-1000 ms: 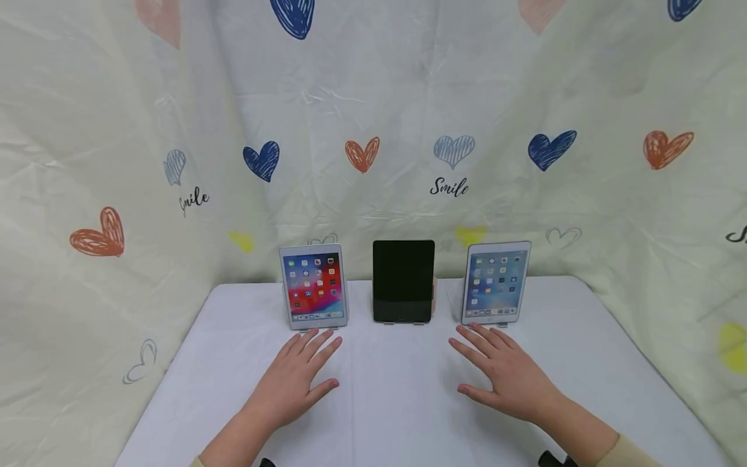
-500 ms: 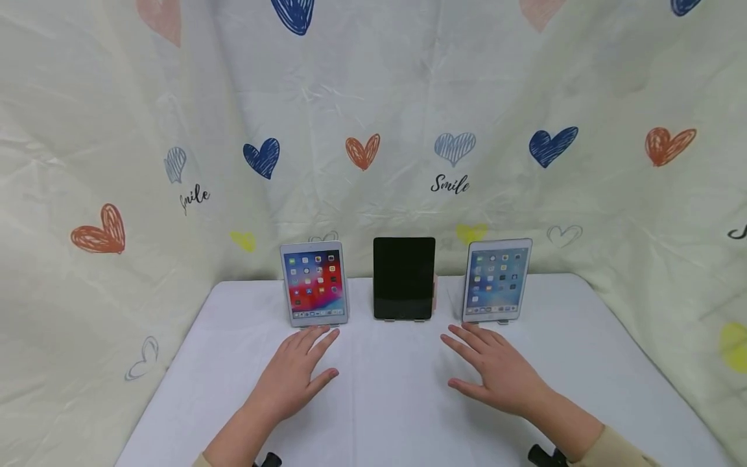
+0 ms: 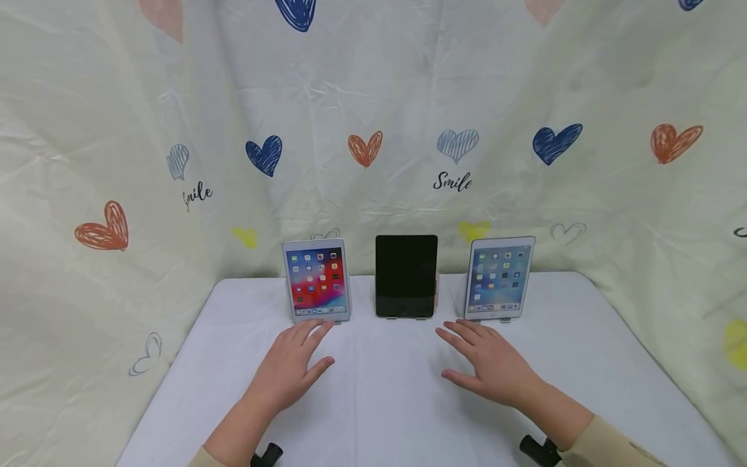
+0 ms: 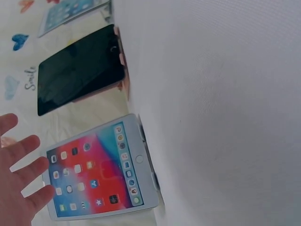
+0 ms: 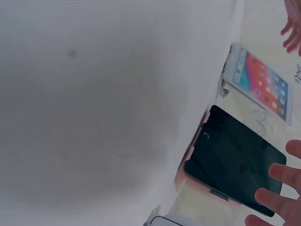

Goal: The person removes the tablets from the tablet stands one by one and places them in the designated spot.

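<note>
Three tablets stand on small stands near the table's far edge. The left one is white with a red and blue home screen (image 3: 316, 280). A black tablet with a dark screen (image 3: 406, 275) is in the middle, its pinkish stand (image 5: 207, 188) showing in the right wrist view. On the right, a white tablet (image 3: 500, 277) has a pale blue home screen. My left hand (image 3: 288, 366) hovers in front of the left tablet, fingers spread and holding nothing. In front of the right tablet, my right hand (image 3: 493, 363) is likewise spread, with nothing in it.
A white cloth covers the table (image 3: 385, 402). Behind it hangs a pale curtain (image 3: 397, 78) printed with hearts and the word "Smile". Black wrist devices (image 3: 539, 449) show near the bottom edge.
Both hands have shifted slightly; the right one has moved a little to the left. The view has tilted slightly, and more of the wrist devices shows. The tablets stay in place.
</note>
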Motion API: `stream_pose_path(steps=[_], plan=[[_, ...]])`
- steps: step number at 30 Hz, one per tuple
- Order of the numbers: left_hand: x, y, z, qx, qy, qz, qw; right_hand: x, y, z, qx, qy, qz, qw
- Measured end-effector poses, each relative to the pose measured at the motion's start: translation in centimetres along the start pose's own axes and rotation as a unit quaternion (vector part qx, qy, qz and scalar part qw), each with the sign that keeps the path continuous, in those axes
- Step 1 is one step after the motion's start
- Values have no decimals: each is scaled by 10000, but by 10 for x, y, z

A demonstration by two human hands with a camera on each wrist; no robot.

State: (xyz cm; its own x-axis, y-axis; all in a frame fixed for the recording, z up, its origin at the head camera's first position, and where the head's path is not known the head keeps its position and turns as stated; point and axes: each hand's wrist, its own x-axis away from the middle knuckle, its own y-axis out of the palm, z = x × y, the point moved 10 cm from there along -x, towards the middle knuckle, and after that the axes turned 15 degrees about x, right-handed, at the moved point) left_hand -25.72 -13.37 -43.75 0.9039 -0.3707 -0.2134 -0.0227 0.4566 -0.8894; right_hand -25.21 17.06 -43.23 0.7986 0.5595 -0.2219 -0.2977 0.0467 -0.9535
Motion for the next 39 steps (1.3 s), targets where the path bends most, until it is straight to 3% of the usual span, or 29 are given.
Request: stream_pose_path(steps=[8,17,26,34,39], plan=[[-3,-5,-8,220,-45,204,9995,-14,1,-5,-109,12,-79,9999],[-1,-14,-21,527,-137,572,9969,-28,-5,-15,-200,-27,351,9992],[3,-24,-36,588,-358,829,9942,-47,-3,-21,-345,138,173,9992],[-2,-28,-40,665,-326,1008,9921,-54,-2,-17,-579,344,116,9977],[-5,-29,-49,736,-503,1019,9908,-62,0,-20,-635,409,135,9971]])
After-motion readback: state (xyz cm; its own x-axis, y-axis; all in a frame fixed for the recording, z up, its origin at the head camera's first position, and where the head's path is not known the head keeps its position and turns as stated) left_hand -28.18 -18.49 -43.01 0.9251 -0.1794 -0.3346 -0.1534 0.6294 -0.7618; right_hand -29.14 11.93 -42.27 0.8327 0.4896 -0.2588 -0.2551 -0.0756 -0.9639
